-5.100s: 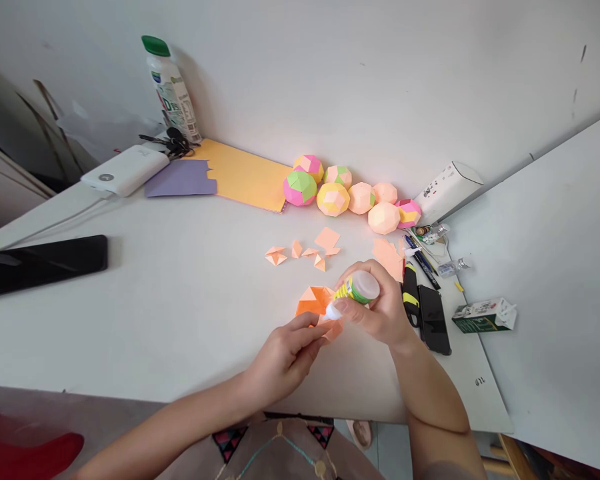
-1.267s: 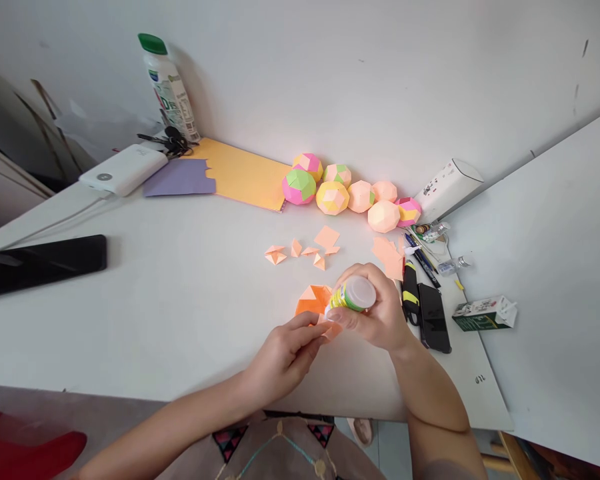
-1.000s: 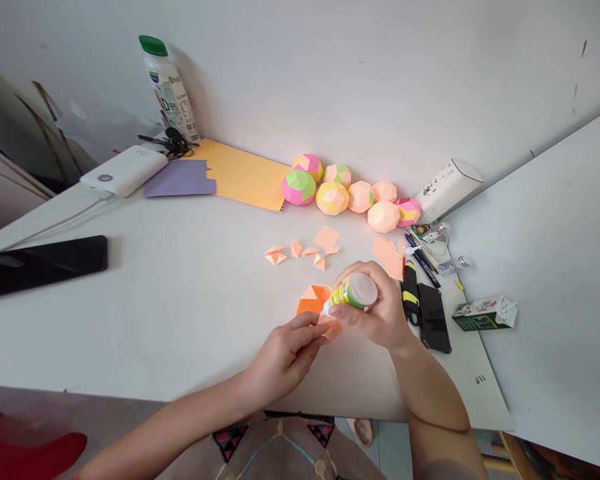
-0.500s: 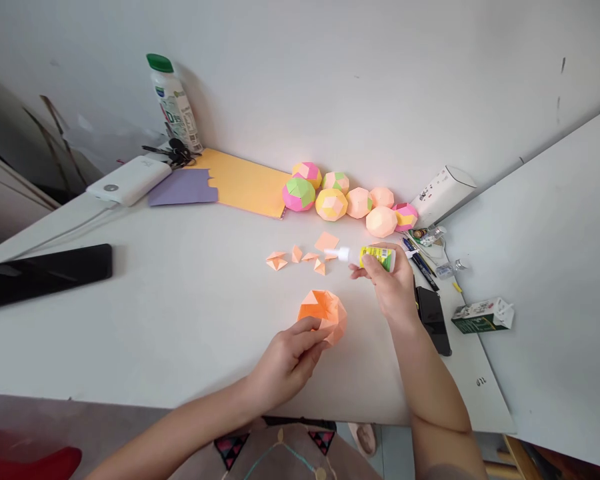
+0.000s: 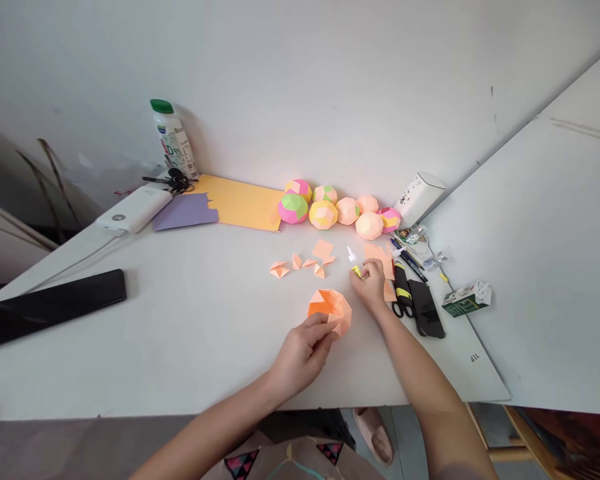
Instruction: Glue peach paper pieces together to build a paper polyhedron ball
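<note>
Centre-right, your right hand (image 5: 370, 285) clasps the yellow-and-white plastic bottle (image 5: 353, 258), now nozzle-up. Your left hand (image 5: 301, 352) pinches the faceted orange paper shell (image 5: 343, 312).

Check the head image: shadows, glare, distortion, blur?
Head view: soft shadow beside the green-capped bottle; head view: bottle and white box lean outward, likely wide-angle distortion; head view: no harsh glare on the phone at right; head view: orange paper shell reasonably sharp.
</note>
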### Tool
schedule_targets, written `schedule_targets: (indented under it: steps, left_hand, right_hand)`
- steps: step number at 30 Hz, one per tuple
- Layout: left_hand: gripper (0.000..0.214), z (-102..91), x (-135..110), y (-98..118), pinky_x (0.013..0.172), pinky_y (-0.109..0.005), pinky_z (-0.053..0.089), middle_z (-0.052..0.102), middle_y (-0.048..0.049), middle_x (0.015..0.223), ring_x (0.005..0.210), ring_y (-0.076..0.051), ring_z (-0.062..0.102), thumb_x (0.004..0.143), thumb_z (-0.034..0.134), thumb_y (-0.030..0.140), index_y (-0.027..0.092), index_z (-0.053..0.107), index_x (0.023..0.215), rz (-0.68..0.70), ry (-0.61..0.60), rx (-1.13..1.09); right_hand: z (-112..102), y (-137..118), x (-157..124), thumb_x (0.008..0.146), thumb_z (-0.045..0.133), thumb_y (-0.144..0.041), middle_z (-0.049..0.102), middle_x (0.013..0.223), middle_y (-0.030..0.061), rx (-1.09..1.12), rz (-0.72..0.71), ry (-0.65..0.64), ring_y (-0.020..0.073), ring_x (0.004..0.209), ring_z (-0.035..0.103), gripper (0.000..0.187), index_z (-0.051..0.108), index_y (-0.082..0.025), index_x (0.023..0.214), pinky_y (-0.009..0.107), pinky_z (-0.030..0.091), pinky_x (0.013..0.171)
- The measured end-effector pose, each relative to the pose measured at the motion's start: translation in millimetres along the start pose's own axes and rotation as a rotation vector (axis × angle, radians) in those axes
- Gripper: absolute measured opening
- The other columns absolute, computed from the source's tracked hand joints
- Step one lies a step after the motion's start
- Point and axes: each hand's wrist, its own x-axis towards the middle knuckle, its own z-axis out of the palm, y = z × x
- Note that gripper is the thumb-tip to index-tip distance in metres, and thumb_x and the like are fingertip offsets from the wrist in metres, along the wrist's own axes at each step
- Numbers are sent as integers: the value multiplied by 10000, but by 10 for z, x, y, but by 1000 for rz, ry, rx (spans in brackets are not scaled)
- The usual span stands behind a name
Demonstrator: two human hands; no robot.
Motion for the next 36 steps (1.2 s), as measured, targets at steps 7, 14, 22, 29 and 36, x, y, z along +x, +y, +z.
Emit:
schedule_targets:
  steps: [7,14,22,29,36]
  left_hand:
    - [359,-54,-1,92,516,-221,410,450,-2,753,573,-93,462,949,429,360,165,576,685,-103,6,-143]
    - [370,-106,-1,156,521,-228,420,505,-20,842,531,-66,446,909,487,443,161,594,695,-215,14,-371]
    - [394,-98,-28,196,552,-230,399,510,-16,712,586,-106,458,918,488,424,175,542,618,-234,37,-349]
    - [380,-92,-54,218,569,-242,404,532,-26,730,597,-119,448,914,492,415,188,561,617,-214,155,-252]
    - [321,-472,116,381,543,-244,397,528,-19,721,584,-119,458,905,507,376,191,611,663,-128,118,-61]
  right_hand:
    - [77,130,-22,693,554,-135,395,825,19,-194,-126,-70,184,777,504,291,307,-236,577,328,453,728]
    - [103,159,-50,767,521,-180,422,840,38,-285,-195,-65,191,772,508,230,345,-233,629,323,446,691]
    - [63,121,-58,826,526,-228,470,819,37,-324,-242,-6,190,746,523,146,429,-219,718,312,459,658]
    - [-14,36,-20,847,515,-231,547,872,88,-267,-275,48,243,859,561,58,510,-202,797,393,488,744]
    - [-264,-798,136,908,478,-222,608,810,41,-81,-391,-94,170,772,607,97,530,-216,826,314,525,708]
